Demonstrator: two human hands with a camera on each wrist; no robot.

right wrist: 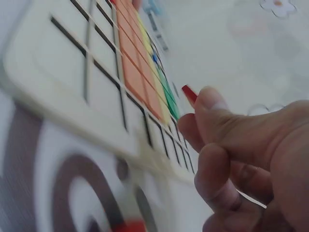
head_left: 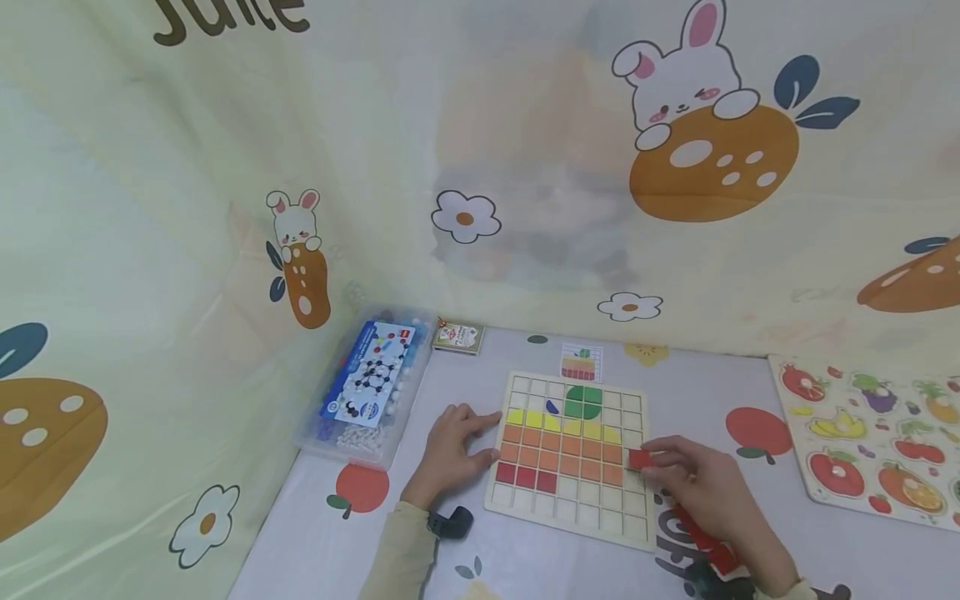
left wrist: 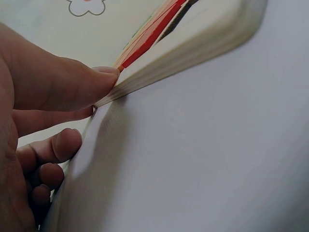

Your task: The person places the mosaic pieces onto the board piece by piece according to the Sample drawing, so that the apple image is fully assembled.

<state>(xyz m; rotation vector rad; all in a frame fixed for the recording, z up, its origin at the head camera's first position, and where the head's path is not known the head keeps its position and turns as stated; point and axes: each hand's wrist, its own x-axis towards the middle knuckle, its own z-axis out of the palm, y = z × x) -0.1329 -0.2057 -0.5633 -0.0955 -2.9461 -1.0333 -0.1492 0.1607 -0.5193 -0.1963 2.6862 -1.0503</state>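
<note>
A pale wooden grid board (head_left: 609,522) lies on the table, with rows of yellow tiles (head_left: 572,427), orange tiles (head_left: 570,455) and three red tiles (head_left: 526,477). Green pieces (head_left: 582,402) and a small blue piece (head_left: 552,407) sit near its top. My left hand (head_left: 450,446) touches the board's left edge with thumb and forefinger spread apart; its thumb (left wrist: 91,87) lies against that edge. Between thumb and forefinger, my right hand (head_left: 697,483) pinches a red square tile (right wrist: 189,94) over the board's right side. More red tiles (head_left: 723,560) lie partly hidden below that hand.
Behind the board lies a small pattern card (head_left: 581,362). A clear plastic case (head_left: 367,379) with a blue label stands at the left, beside a small box (head_left: 458,337). At the right is a fruit puzzle board (head_left: 862,450). A printed curtain (head_left: 525,167) hangs behind.
</note>
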